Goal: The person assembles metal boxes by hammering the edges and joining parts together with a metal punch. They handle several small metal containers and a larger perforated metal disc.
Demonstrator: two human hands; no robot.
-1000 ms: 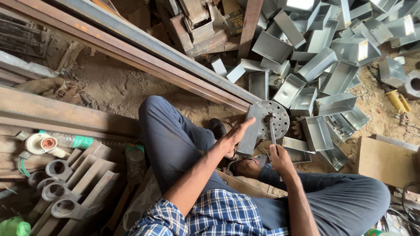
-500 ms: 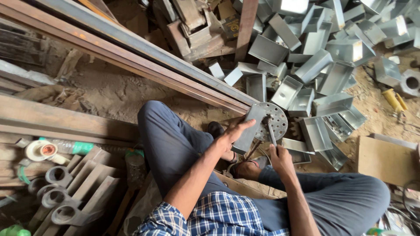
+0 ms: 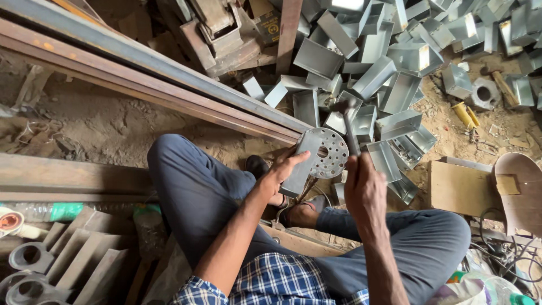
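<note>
Dirt floor (image 3: 101, 121), rusty steel beams (image 3: 141, 73), heaped sheet-metal boxes (image 3: 395, 62), daylight

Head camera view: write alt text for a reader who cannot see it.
A seated person's left hand steadies a grey sheet-metal piece with a round perforated plate while the right hand raises a hammer over it. A heap of folded metal boxes lies beyond on the dirt floor, with long rusty steel beams alongside.

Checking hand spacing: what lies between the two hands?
In the head view, the perforated round plate on the metal piece gripped by the left hand lies between it and the right hand, which holds a hammer.
</note>
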